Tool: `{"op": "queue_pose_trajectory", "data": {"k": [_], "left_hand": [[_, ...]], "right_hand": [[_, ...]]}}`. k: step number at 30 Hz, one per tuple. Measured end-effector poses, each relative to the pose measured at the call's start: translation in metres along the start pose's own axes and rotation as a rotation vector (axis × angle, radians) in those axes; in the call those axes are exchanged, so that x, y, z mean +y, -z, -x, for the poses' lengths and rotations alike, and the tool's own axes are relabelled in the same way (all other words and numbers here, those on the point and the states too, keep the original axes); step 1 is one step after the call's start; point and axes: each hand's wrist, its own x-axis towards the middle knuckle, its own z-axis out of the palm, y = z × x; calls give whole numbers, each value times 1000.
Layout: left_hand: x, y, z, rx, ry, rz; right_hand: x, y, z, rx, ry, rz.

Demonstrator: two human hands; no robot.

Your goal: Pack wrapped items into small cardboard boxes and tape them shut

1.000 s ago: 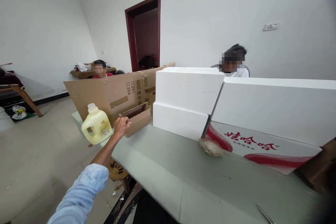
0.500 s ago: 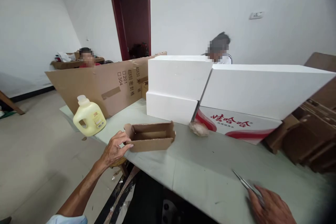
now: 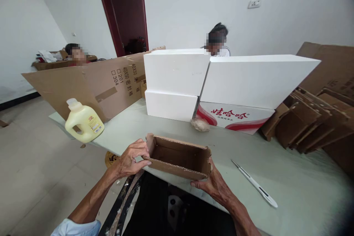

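A small open-topped cardboard box (image 3: 177, 170) is at the table's near edge, and its inside shows no contents. My left hand (image 3: 135, 158) grips its left end, thumb on the near wall and fingers at the end flap. Around the right end my right hand (image 3: 214, 183) is closed, with the thumb low at the front corner and the other fingers mostly hidden behind the box. To the right lies a slim, pointed tool (image 3: 254, 183) with a pale slotted handle, untouched; whether it is a knife or tweezers I cannot tell.
White boxes (image 3: 173, 73) and a red-and-white printed carton (image 3: 235, 118) form a wall across the table (image 3: 229, 206). A crumpled clear bundle (image 3: 200, 124) sits before them. At left stand a yellow jug (image 3: 85, 121) and a large cardboard sheet (image 3: 110, 84); folded cardboard (image 3: 301, 121) is at right. Two people sit beyond.
My right hand has put down the pointed tool on the table and taken hold of the box's right end. The box is now nearer to me and turned slightly. The camera view has shifted.
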Motion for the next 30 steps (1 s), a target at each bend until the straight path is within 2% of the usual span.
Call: {"op": "queue_pose_trajectory", "data": {"k": [6,9,13,17,21,24,30], "left_hand": [[8,-9,7,68,49,-28],[6,-13,8,120,54,-27],[-3,-18,12,177,88,-18],[-13,-27,21,82,120,-139],[-20,-39,31,-80,37,-354],[-23,-49,37,-156,-23,-456],[-28,-59,36,-95,-215,-475]], "right_hand": [[-9,-6,7,35,-14,-5],[-8,-9,11,96,-29,-16],[-7,-8,11,132,-94,-171],[-3,-2,5,164,-177,-311],[-1,9,-1,195,-359,-432],[-4,17,0,135,-451,-553],[-17,23,6,-29,-609,-704]]}}
